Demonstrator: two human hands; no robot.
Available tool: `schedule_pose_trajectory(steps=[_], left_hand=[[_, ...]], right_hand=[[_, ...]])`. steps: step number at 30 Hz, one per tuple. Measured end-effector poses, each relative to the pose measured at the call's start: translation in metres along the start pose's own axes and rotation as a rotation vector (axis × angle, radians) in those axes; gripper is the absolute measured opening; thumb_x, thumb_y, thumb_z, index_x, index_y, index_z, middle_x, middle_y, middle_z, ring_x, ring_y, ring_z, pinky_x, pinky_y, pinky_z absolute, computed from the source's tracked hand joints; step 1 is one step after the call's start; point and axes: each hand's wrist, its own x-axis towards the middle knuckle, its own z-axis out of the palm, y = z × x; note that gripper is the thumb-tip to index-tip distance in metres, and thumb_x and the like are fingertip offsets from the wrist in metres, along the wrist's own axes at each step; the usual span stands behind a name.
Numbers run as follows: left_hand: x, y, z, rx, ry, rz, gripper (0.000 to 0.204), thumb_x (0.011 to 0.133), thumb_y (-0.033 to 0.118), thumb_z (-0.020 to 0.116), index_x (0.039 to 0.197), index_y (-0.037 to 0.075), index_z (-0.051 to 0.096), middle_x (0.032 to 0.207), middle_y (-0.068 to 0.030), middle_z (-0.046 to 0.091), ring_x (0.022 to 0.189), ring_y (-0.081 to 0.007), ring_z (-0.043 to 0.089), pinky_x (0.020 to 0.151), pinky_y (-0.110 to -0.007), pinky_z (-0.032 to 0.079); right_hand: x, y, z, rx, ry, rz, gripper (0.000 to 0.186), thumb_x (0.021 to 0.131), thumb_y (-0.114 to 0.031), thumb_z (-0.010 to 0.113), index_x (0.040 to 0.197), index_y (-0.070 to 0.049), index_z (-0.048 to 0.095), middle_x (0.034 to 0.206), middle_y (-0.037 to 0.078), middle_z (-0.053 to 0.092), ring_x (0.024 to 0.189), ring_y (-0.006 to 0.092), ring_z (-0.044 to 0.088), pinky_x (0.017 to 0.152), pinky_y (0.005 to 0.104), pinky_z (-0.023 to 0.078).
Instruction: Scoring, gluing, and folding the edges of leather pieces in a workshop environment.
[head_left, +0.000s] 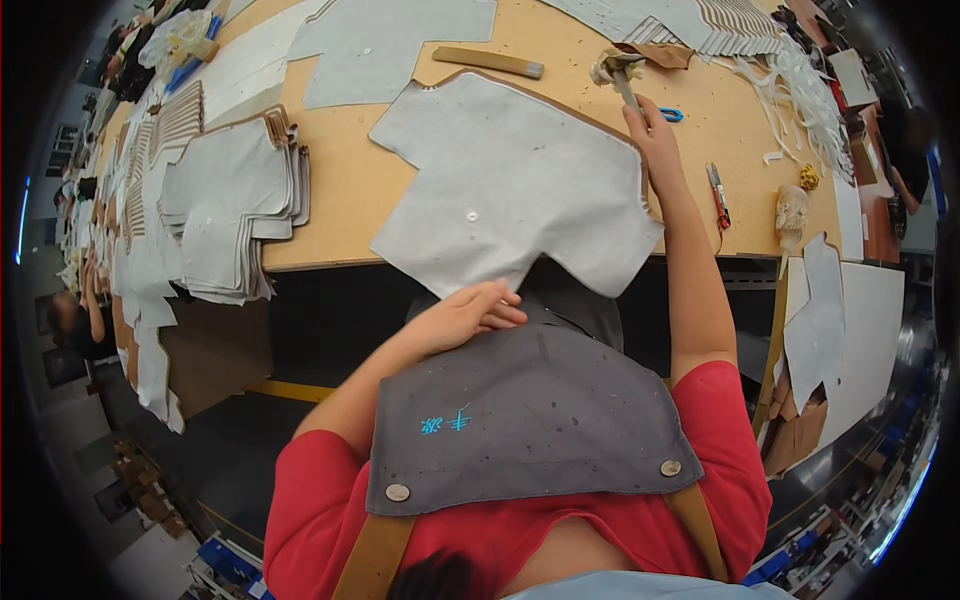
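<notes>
My right hand (656, 138) is closed round the handle of what looks like a glue brush (628, 88), its head caked with cream-coloured residue. My left hand (468, 318) rests against the front of my dark grey apron, fingers loosely extended, just below the near edge of a pale grey cut leather piece (515, 175). That piece lies on the table with a brown rim along its far and right sides, and its near edge hangs over the table edge. A small white disc (473, 216) sits on it.
A wooden strip (488, 62) lies beyond the piece. A stack of grey pieces (225, 190) overhangs the table at left. To the right are a red cutter (718, 196), a blue-handled tool (672, 115), a plastic bottle (791, 217) and tangled white strips (800, 100).
</notes>
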Motion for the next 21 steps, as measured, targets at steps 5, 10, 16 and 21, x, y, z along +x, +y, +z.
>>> schedule_pose_trajectory(steps=[5,10,16,21], left_hand=[[0.045,0.076,-0.041,0.815,0.361,0.598,0.024,0.094,0.025,0.055,0.107,0.005,0.062,0.097,-0.0106,0.066,0.096,-0.0220,0.062,0.082,-0.033,0.047],[0.131,0.087,-0.100,1.342,0.980,0.818,0.025,0.090,0.023,0.057,0.110,0.009,0.059,0.117,-0.0072,0.056,0.109,-0.0312,0.050,0.090,-0.040,0.040],[0.107,0.049,-0.074,1.351,0.804,0.732,0.023,0.086,0.022,0.059,0.106,0.011,0.056,0.111,-0.0048,0.054,0.104,-0.0277,0.050,0.087,-0.041,0.040],[0.100,0.031,-0.069,1.285,0.777,0.770,0.030,0.084,0.021,0.063,0.109,0.007,0.055,0.114,-0.0083,0.053,0.105,-0.0278,0.050,0.091,-0.042,0.039]], right_hand=[[-0.009,-0.040,-0.025,0.125,-0.138,0.065,0.031,0.093,-0.024,0.055,0.112,0.000,0.056,0.078,0.007,0.055,0.066,0.0118,0.049,0.060,0.0274,0.041],[-0.018,-0.072,-0.023,-0.023,-0.173,-0.050,0.034,0.093,-0.025,0.055,0.116,-0.001,0.055,0.077,0.008,0.056,0.065,0.0119,0.049,0.062,0.0272,0.042],[-0.044,-0.070,0.010,0.054,-0.234,0.004,0.039,0.094,-0.025,0.054,0.127,-0.003,0.053,0.094,0.014,0.065,0.075,0.0152,0.058,0.071,0.0281,0.047],[-0.056,-0.075,0.054,-0.005,-0.320,0.019,0.037,0.094,-0.021,0.052,0.127,-0.003,0.053,0.099,0.021,0.066,0.077,0.0260,0.063,0.074,0.0315,0.048]])
